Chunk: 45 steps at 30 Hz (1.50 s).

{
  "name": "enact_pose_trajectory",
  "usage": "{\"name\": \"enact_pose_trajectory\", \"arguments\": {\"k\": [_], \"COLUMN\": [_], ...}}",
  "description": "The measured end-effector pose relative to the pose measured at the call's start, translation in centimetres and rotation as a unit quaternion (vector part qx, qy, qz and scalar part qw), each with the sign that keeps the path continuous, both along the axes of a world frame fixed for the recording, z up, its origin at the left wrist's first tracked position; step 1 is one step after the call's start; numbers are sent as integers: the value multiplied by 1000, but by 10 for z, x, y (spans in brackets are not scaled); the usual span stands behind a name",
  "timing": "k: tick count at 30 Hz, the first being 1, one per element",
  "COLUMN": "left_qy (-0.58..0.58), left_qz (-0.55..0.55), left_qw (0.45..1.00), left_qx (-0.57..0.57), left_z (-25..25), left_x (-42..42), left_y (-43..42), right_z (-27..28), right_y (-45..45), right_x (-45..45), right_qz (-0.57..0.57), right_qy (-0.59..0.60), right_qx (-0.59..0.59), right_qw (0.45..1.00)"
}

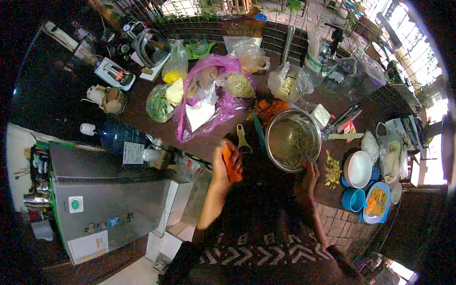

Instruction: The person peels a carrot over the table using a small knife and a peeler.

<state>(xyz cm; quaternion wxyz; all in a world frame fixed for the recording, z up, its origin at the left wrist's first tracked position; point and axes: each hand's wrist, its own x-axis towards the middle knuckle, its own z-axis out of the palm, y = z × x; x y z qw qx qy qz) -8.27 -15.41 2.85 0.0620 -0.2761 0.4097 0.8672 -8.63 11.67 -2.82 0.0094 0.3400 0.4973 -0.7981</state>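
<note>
My left hand (219, 166) is closed around an elongated orange object (232, 164), held near the table's front edge. It could be a carrot, but the fingers hide part of it. My right hand (309, 172) grips the near rim of a metal bowl (293, 137), which has a wet-looking residue inside. Just beyond my left hand lies a cream-handled tool that looks like a peeler (242, 137). A teal blade-like thing (258, 128) rests left of the bowl. Behind the bowl is a heap of orange shreds or peelings (273, 108).
Bagged ingredients, among them a white bag (201, 113) on purple plastic (183, 126), crowd the far side. Yellowish peelings (332, 170), a white bowl (357, 169), a blue cup (353, 199) and a plate of orange strips (365, 209) are at right. A grey fridge (109, 180) stands left.
</note>
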Motion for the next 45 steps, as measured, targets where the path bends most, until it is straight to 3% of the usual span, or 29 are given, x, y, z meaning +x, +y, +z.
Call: {"name": "enact_pose_trajectory", "arguments": {"k": [1, 2, 4, 5, 6, 7, 9, 13, 15, 17, 19, 20, 22, 24, 25, 26, 29, 30, 32, 34, 36, 39, 40, 42, 45], "left_qy": [7, 13, 9, 4, 3, 2, 35, 69, 97, 127, 127, 125, 126, 146, 154, 165, 160, 138, 134, 150, 176, 262, 289, 321, 287], "left_qz": [25, 48, 44, 47, 45, 37, -14, -53, -49, -73, -127, -107, -85, -86, -85, -83, -105, -83, -57, -36, 1, -21, -23, 1, -48], "left_qw": [1000, 998, 999, 999, 999, 999, 995, 976, 919, 955, 944, 953, 962, 949, 941, 938, 949, 947, 953, 954, 956, 918, 898, 870, 911], "left_qx": [-15, -29, -23, -19, 5, 5, -92, -202, -380, -258, -276, -253, -229, -266, -288, -294, -251, -278, -266, -257, -233, -297, -330, -374, -291], "left_z": [2, 3, 1, -1, -5, -9, -15, -33, -55, -55, -72, -76, -72, -63, -52, -10, -36, -3, 8, 27, 8, 25, 28, 25, 41], "left_x": [1, 1, 0, -1, -2, -3, -3, -13, -15, -19, -15, -9, -10, -7, -2, 5, 20, 26, 36, 45, 48, 54, 57, 63, 85], "left_y": [0, 1, 5, 6, 5, 6, 10, 18, 13, 6, -9, -13, -18, -26, -27, -16, -32, -14, 2, 25, 42, 107, 131, 177, 246], "right_z": [-8, -16, -20, -19, -16, -19, -34, -59, -66, -97, -101, -102, -93, -84, -73, -57, -22, -17, -55, -41, 50, 35, 52, 97, 114], "right_y": [1, 2, 3, -4, -8, -1, 14, 3, -5, -15, -19, -19, -24, -34, -38, -42, -45, -39, -19, 8, 39, 101, 124, 177, 245], "right_x": [3, 7, 7, 2, -1, 1, 7, 20, 25, 32, 38, 42, 44, 51, 55, 57, 52, 50, 45, 45, 43, 51, 55, 59, 68], "right_qz": [-4, 47, 87, -21, -128, -135, 70, -6, 46, 27, -9, 64, 137, 100, 101, 97, 106, 117, 177, 233, 281, 280, 267, 286, 260], "right_qy": [1, 114, 206, 120, 25, 24, 142, 142, 164, 169, 171, 158, 146, 155, 152, 142, 120, 104, 131, 158, 115, 158, 98, 99, 99], "right_qx": [0, 307, 583, 336, 53, 53, 21, 24, 183, 222, 211, 206, 200, 75, 72, 73, 46, 21, 53, 83, 35, 52, -16, -31, -21], "right_qw": [1000, 944, 781, 934, 990, 989, 987, 990, 968, 960, 962, 964, 959, 980, 981, 982, 986, 987, 974, 956, 952, 946, 959, 953, 960]}}
